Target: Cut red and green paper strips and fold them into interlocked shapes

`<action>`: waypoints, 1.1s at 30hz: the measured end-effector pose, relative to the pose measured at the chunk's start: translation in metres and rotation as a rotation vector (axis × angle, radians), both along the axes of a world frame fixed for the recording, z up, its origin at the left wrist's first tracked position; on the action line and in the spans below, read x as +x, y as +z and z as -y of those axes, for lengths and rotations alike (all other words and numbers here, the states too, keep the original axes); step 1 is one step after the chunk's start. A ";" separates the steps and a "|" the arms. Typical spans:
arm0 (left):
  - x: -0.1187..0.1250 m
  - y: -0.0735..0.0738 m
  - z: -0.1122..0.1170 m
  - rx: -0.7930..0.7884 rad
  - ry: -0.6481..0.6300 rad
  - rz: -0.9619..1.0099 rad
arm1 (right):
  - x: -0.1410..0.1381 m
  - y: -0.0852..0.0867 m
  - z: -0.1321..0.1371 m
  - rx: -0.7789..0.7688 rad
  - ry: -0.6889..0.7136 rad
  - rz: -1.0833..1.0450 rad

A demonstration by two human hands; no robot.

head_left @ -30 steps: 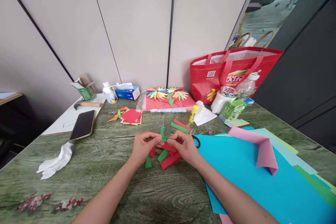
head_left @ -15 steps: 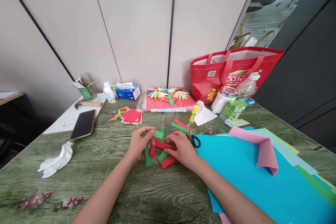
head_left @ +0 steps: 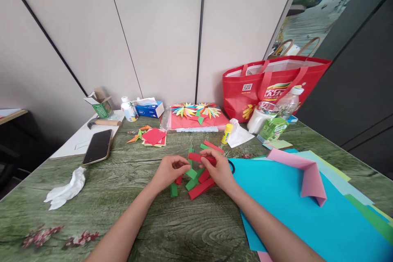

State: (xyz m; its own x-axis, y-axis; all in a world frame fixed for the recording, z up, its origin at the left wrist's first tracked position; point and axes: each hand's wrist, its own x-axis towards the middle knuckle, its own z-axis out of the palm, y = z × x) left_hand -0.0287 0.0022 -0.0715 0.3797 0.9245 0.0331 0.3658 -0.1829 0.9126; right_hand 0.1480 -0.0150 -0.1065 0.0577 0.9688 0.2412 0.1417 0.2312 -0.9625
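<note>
My left hand (head_left: 169, 172) pinches a short green paper strip (head_left: 191, 173) between thumb and fingers. Held up in my right hand (head_left: 218, 168) is a folded red paper strip (head_left: 196, 157), its free end pointing left. Below and between the hands lie several more folded strips: a red one (head_left: 201, 188) in front, a green one (head_left: 192, 183) beside it, and another green one (head_left: 173, 190) partly under my left hand. Behind my right hand, a red strip (head_left: 214, 146) rests by a green one. Scissors show only a black handle loop (head_left: 232, 166) past my right wrist.
Blue paper sheets (head_left: 276, 196) cover the right side, with a folded pink piece (head_left: 313, 176) on top. A yellow glue stick (head_left: 226, 134) stands behind the strips, near a red bag (head_left: 245, 90). A phone (head_left: 98, 146) and crumpled tissue (head_left: 67, 188) lie left.
My right hand has lifted the red strip up off the pile. My left hand has come slightly lower, and its green strip has tilted downward.
</note>
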 end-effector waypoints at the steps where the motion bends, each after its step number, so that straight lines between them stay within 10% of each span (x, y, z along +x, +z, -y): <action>1: 0.000 0.000 0.000 0.031 0.016 -0.029 | -0.001 0.001 0.001 -0.002 0.011 -0.040; 18: 0.003 -0.004 -0.002 -0.159 0.336 0.472 | -0.010 0.017 0.015 0.322 0.369 0.233; 33: 0.007 0.001 0.008 -0.276 0.112 0.297 | -0.010 0.011 0.015 0.335 0.151 0.261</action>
